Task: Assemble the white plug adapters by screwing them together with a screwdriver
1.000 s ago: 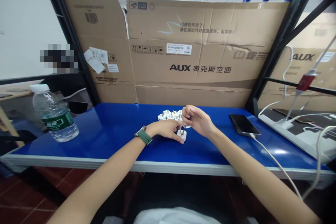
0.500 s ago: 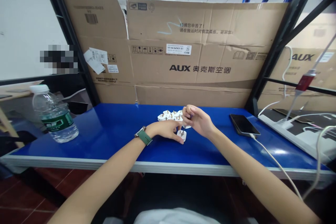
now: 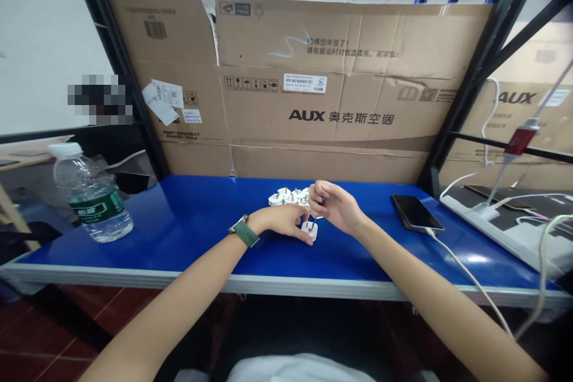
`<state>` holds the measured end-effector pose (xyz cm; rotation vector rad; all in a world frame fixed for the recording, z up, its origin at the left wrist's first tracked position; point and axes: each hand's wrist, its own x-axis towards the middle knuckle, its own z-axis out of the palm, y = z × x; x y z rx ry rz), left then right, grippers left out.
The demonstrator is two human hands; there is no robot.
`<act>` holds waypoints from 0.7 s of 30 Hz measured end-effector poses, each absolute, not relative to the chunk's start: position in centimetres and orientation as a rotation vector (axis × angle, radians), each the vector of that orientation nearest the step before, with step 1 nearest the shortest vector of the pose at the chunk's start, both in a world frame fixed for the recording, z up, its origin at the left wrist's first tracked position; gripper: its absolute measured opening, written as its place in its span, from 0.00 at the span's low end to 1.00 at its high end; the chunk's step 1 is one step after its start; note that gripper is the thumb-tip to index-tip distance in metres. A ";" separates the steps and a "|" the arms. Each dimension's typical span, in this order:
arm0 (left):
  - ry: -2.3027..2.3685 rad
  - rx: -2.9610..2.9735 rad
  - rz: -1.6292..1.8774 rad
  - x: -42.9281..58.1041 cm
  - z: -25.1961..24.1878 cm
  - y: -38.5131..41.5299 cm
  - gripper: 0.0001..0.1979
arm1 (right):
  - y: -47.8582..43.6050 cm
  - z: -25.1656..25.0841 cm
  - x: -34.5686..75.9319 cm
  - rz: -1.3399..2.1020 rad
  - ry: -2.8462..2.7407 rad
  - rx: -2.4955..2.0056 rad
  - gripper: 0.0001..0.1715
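Note:
My left hand [image 3: 281,219], with a green watch on its wrist, pinches a white plug [image 3: 310,230] that sits prongs up on the blue table [image 3: 188,227]. My right hand [image 3: 333,206] is closed just above that plug, fingers curled around a thin tool that I can barely make out, its tip pointing down at the plug. Several more white plugs [image 3: 286,196] stand in a cluster right behind both hands.
A water bottle [image 3: 89,194] stands at the table's left end. A black phone [image 3: 416,212] lies at the right with a white cable running off the front edge. A white power strip [image 3: 505,230] lies further right. Cardboard boxes [image 3: 313,83] wall off the back.

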<state>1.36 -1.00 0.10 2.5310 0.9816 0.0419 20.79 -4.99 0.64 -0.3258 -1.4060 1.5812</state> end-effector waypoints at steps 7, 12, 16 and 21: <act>0.959 2.515 0.042 1.3 0.1 -1.0 0.32 | -5.0 0.8 21.0 1.637 -1.329 -0.256 0.18; 0.930 2.514 0.070 1.4 0.2 -1.0 0.31 | -5.0 0.7 20.8 1.553 -1.327 -0.230 0.17; 0.950 2.502 0.066 1.4 0.0 -0.9 0.30 | -5.1 0.5 20.6 1.539 -1.372 -0.224 0.17; 0.914 2.524 0.093 1.3 -0.3 -0.6 0.31 | -5.2 0.7 20.7 1.534 -1.389 -0.212 0.16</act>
